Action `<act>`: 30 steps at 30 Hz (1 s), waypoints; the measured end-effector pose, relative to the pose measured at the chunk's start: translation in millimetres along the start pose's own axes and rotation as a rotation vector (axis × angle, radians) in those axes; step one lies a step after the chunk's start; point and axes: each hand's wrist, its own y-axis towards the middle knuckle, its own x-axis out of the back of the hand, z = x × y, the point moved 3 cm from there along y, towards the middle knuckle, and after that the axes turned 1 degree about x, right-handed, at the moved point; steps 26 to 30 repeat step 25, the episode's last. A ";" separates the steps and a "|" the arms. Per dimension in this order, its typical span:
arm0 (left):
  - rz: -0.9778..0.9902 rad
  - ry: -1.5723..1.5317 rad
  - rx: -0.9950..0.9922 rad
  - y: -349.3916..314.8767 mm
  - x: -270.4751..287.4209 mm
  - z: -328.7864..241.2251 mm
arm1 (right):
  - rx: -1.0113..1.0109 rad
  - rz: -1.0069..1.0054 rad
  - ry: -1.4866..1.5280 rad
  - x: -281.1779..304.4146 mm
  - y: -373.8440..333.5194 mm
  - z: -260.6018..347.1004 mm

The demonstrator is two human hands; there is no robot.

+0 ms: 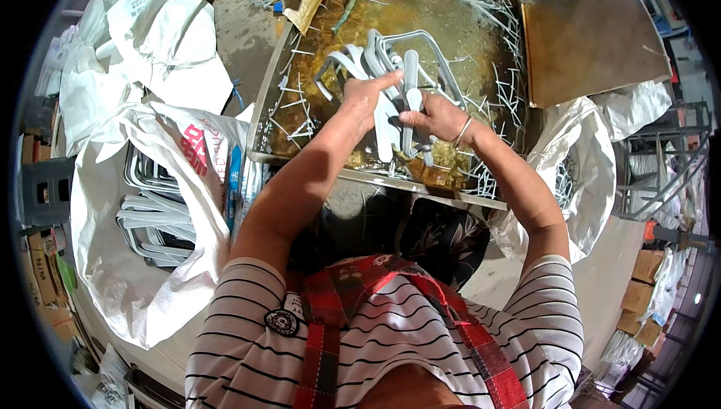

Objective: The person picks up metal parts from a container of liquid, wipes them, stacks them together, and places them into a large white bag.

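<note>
Over a metal-rimmed tank (300, 159) of brownish water, my two hands grip a bunch of grey plastic U-shaped handles (383, 132). My left hand (362, 99) is closed round the left part of the bunch, with its thumb reaching across the pieces. Closed on the right part is my right hand (443, 117), its thumb lying over a grey strip near the middle. The bent ends of the handles stick out beyond my hands toward the far side. My palms and some fingers are hidden by the pieces.
Thin pale plastic scraps (509, 93) float along the tank's sides. At the left stands a white woven sack (113, 274) with stacked grey handles (154, 217). Another sack (593, 161) with scraps is at the right. A brown board (593, 48) rises at the tank's far right.
</note>
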 end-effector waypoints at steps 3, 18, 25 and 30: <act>0.041 -0.113 0.063 0.7 -5.9 -3.1 | -0.091 0.113 0.070 -0.1 -5.0 -9.5; 0.132 -0.226 0.013 14.9 19.7 -43.6 | -0.357 -0.627 0.059 27.5 -45.6 -30.0; 0.373 -0.335 0.002 15.9 15.2 -37.7 | -0.447 -0.099 1.401 -35.4 -23.9 -59.8; 0.373 -0.335 0.002 15.9 15.2 -37.7 | -0.447 -0.099 1.401 -35.4 -23.9 -59.8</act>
